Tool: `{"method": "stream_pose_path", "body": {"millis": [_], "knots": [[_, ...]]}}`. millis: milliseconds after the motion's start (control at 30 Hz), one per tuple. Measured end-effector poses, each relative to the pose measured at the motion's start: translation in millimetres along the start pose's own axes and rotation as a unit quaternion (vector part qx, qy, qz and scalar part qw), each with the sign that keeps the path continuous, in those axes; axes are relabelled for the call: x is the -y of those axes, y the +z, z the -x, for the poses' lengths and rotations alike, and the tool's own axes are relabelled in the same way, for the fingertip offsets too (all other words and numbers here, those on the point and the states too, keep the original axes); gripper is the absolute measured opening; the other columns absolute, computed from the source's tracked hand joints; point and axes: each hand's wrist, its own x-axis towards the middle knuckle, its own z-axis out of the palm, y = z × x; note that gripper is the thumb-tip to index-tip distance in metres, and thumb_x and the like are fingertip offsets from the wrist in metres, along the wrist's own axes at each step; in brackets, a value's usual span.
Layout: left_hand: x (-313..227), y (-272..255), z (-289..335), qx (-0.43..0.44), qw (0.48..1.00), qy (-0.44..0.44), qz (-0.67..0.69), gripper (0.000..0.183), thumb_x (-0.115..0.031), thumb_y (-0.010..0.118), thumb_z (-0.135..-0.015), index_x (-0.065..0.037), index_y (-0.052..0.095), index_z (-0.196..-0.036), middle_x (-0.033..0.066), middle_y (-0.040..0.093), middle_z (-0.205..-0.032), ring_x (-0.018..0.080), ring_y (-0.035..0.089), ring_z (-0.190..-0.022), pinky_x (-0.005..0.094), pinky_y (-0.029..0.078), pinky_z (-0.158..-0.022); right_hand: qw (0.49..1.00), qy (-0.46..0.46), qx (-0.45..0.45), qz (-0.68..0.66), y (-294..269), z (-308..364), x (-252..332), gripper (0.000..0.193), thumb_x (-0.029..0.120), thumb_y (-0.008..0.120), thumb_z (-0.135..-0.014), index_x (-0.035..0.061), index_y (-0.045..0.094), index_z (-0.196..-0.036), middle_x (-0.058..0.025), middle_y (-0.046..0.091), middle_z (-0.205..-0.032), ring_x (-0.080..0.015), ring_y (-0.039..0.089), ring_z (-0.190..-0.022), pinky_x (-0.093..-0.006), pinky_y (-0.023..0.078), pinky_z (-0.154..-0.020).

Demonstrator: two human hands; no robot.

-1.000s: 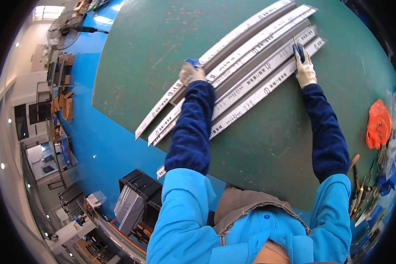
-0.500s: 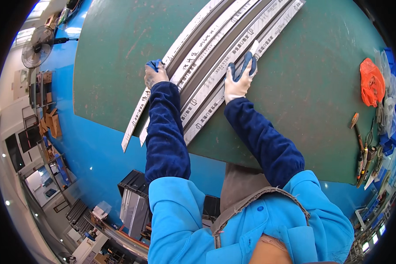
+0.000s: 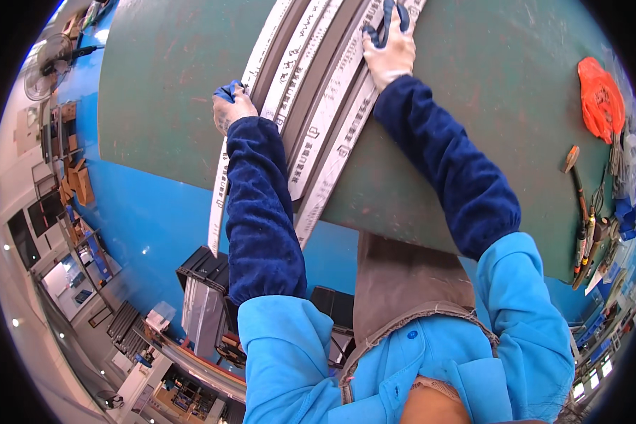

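Observation:
Several long, slightly curved grey profiles with printed white film (image 3: 332, 106) lie side by side on the green table, their near ends reaching past its front edge. My left hand (image 3: 233, 107), in a white glove with blue fingertips, is closed on the edge of the leftmost profile (image 3: 220, 198). Its fingertips are partly hidden from view. Farther up, my right hand (image 3: 391, 51), gloved alike, rests across the right-hand profiles with its fingers spread. My left forearm covers part of the profiles' near ends.
The green table (image 3: 473, 141) has an orange plastic bag (image 3: 601, 99) at its right edge. A brush (image 3: 572, 159) and several hand tools (image 3: 585, 244) lie nearer on that side. Below the table's front edge stands a black crate (image 3: 203, 272). A fan (image 3: 48, 67) is at far left.
My right hand has slid away from me along the profiles, its arm stretching out. My left hand keeps its place at the leftmost profile. The whole view has shifted slightly.

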Motion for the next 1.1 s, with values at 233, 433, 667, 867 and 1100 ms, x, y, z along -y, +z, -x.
{"method": "stream_pose_path", "body": {"millis": [233,433,667,867,1100], "knots": [[-4,-73,26,0.006,0.990,-0.068,0.128,0.010,-0.018,0.066,-0.082,-0.008,0.067,-0.081,0.0069,0.069,-0.073,0.0198,0.063,-0.064,0.0291,0.049,-0.065,0.954,0.034,0.296,0.044,-17,-58,56,0.057,0.010,0.058,-0.080,0.0025,0.044,-0.135,-0.0251,0.052,-0.128,-0.0423,0.056,-0.106,-0.0398,0.048,-0.087],[-28,-89,95,0.067,0.977,-0.017,0.204,0.004,-0.006,0.060,-0.086,-0.005,0.064,-0.088,0.0034,0.067,-0.077,0.0115,0.056,-0.058,0.0215,0.046,-0.056,0.979,-0.160,-0.002,-0.130,35,-81,50,0.044,0.009,0.059,-0.079,0.0028,0.056,-0.122,-0.0216,0.061,-0.117,-0.0388,0.061,-0.097,-0.0386,0.049,-0.084],[-5,-128,97,0.038,0.966,-0.109,0.231,0.003,-0.003,0.057,-0.086,-0.005,0.059,-0.084,0.0022,0.063,-0.074,0.0108,0.050,-0.056,0.0222,0.045,-0.057,0.956,0.079,0.009,-0.282,-6,-4,73,0.041,0.012,0.059,-0.081,0.0055,0.057,-0.121,-0.0183,0.062,-0.111,-0.0356,0.062,-0.095,-0.0385,0.050,-0.083],[4,-119,120,0.117,0.947,-0.010,0.301,0.005,-0.011,0.059,-0.086,-0.008,0.060,-0.090,0.0045,0.068,-0.083,0.0163,0.060,-0.065,0.0282,0.049,-0.065,0.883,0.276,-0.046,-0.376,-32,-58,67,0.037,0.015,0.060,-0.084,0.0083,0.058,-0.120,-0.0149,0.064,-0.105,-0.0323,0.064,-0.093,-0.0384,0.052,-0.082],[12,-126,177,0.192,0.937,0.022,0.291,0.016,0.008,0.048,-0.077,-0.003,0.055,-0.087,0.0140,0.065,-0.109,0.0140,0.054,-0.073,0.0235,0.045,-0.076,0.877,0.255,-0.135,-0.384,-71,-59,58,0.021,0.010,0.056,-0.088,0.0059,0.063,-0.108,-0.0086,0.069,-0.088,-0.0260,0.066,-0.088,-0.0322,0.053,-0.083]]}}
